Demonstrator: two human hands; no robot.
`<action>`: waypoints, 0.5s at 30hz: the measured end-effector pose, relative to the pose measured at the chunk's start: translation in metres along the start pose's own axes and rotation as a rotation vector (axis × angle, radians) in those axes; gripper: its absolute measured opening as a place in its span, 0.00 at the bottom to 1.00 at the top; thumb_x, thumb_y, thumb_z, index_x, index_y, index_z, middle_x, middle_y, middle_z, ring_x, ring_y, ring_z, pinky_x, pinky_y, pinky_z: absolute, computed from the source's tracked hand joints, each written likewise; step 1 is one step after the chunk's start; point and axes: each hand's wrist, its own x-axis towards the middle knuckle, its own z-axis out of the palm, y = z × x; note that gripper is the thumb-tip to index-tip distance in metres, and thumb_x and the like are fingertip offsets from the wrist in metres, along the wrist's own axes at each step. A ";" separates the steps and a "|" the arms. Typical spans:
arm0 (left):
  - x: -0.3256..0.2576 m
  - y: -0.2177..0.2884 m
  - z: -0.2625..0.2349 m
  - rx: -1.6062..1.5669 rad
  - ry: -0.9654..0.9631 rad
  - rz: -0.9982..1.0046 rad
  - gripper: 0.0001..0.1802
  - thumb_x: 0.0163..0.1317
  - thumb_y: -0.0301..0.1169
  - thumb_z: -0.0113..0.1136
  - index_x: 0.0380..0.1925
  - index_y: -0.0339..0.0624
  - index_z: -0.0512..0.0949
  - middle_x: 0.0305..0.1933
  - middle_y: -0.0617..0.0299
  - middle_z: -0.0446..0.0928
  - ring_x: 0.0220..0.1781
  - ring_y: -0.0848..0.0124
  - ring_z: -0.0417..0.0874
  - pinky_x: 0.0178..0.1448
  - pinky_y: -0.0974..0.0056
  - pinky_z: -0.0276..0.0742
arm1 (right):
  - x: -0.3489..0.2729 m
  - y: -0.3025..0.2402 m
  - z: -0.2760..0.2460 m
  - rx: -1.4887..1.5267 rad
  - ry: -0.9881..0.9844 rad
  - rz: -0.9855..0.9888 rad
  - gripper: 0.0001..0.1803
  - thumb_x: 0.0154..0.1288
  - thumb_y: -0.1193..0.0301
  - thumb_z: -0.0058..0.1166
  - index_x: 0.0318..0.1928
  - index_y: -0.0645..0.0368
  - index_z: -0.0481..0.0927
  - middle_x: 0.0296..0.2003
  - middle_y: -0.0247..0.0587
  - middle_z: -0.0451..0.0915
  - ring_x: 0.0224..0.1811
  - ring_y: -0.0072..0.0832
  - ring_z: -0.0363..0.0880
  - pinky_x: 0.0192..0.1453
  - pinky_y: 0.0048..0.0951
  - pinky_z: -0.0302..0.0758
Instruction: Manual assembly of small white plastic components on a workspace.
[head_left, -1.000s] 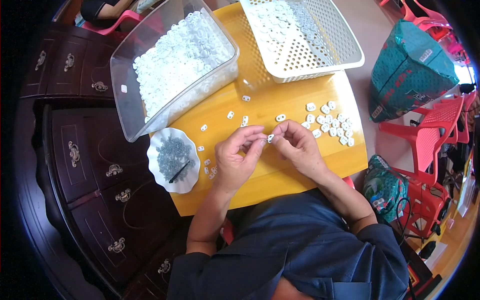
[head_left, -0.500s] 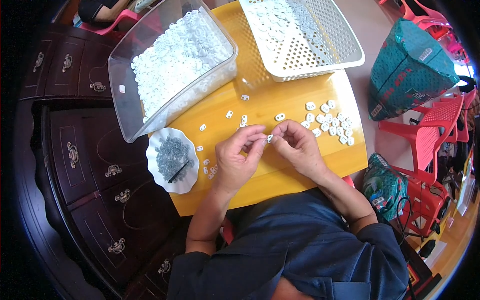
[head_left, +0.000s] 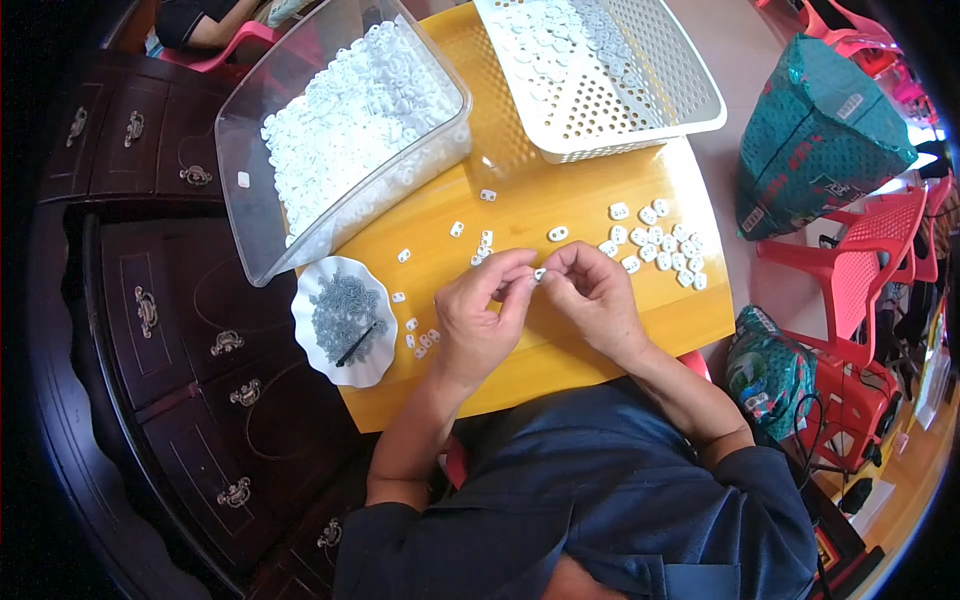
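Over the middle of the yellow table (head_left: 500, 383), my left hand (head_left: 478, 312) and my right hand (head_left: 597, 302) meet fingertip to fingertip. Between their pinched fingers is a small white two-holed plastic piece (head_left: 539, 274), partly covered by the fingertips. Anything finer in the grip is too small to make out. Several similar white pieces (head_left: 424, 341) lie left of my left hand, and a single one (head_left: 558, 234) rests just beyond my fingers. To the right of my right hand spreads a group of larger-looking white pieces (head_left: 664, 242).
Left on the table, a white scalloped dish (head_left: 303, 335) holds small grey parts (head_left: 343, 308) and a thin dark stick (head_left: 358, 344). Behind stand a clear bin (head_left: 240, 215) heaped with white pieces and a white perforated basket (head_left: 690, 118). Dark drawers (head_left: 190, 350) flank the left; teal bags (head_left: 815, 140) the right.
Both hands stay almost in place, still pinching the white piece. The left hand has tilted very slightly; the view has shifted a little.
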 end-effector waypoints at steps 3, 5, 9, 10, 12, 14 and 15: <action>0.001 -0.001 0.001 0.006 0.000 0.021 0.12 0.60 0.17 0.66 0.45 0.36 0.83 0.33 0.53 0.86 0.33 0.69 0.89 0.37 0.68 0.84 | 0.001 -0.002 0.001 0.014 -0.002 0.013 0.03 0.70 0.77 0.60 0.41 0.63 0.79 0.32 0.21 0.76 0.31 0.07 0.70 0.34 0.13 0.68; 0.001 -0.002 0.002 0.010 0.004 0.036 0.12 0.60 0.17 0.66 0.45 0.36 0.83 0.33 0.53 0.86 0.33 0.69 0.89 0.38 0.67 0.84 | 0.003 -0.003 0.002 0.057 0.001 0.004 0.03 0.70 0.77 0.60 0.41 0.63 0.79 0.32 0.21 0.76 0.31 0.07 0.70 0.34 0.13 0.68; 0.004 0.000 0.002 0.001 -0.018 0.018 0.13 0.60 0.17 0.66 0.45 0.36 0.83 0.33 0.53 0.86 0.34 0.69 0.89 0.39 0.67 0.84 | 0.002 -0.002 0.000 0.083 0.005 0.012 0.03 0.70 0.77 0.59 0.41 0.63 0.79 0.32 0.21 0.76 0.31 0.07 0.70 0.34 0.13 0.68; 0.005 0.001 0.002 -0.002 -0.045 0.002 0.13 0.60 0.17 0.66 0.46 0.36 0.83 0.34 0.53 0.86 0.34 0.69 0.89 0.39 0.67 0.84 | 0.002 -0.001 -0.002 0.062 0.004 0.023 0.03 0.70 0.77 0.59 0.41 0.62 0.79 0.32 0.22 0.76 0.32 0.07 0.70 0.34 0.13 0.68; 0.006 0.000 0.003 -0.024 -0.064 -0.004 0.15 0.60 0.17 0.66 0.47 0.36 0.82 0.34 0.53 0.86 0.34 0.69 0.89 0.39 0.67 0.84 | 0.001 -0.002 -0.006 0.041 0.004 0.033 0.03 0.71 0.77 0.59 0.41 0.62 0.79 0.33 0.22 0.76 0.32 0.07 0.71 0.35 0.13 0.68; 0.007 -0.001 0.004 -0.046 -0.085 -0.009 0.16 0.59 0.16 0.66 0.48 0.36 0.82 0.35 0.53 0.87 0.34 0.70 0.89 0.40 0.67 0.84 | 0.002 -0.005 -0.010 0.048 0.009 0.000 0.03 0.71 0.77 0.59 0.42 0.62 0.79 0.33 0.22 0.77 0.33 0.06 0.71 0.35 0.13 0.68; 0.007 -0.001 0.004 -0.085 -0.109 -0.037 0.16 0.59 0.16 0.66 0.49 0.35 0.82 0.38 0.54 0.87 0.35 0.73 0.87 0.42 0.69 0.83 | 0.002 -0.007 -0.013 0.048 0.012 0.000 0.03 0.71 0.77 0.59 0.42 0.62 0.79 0.33 0.22 0.77 0.33 0.06 0.71 0.35 0.13 0.68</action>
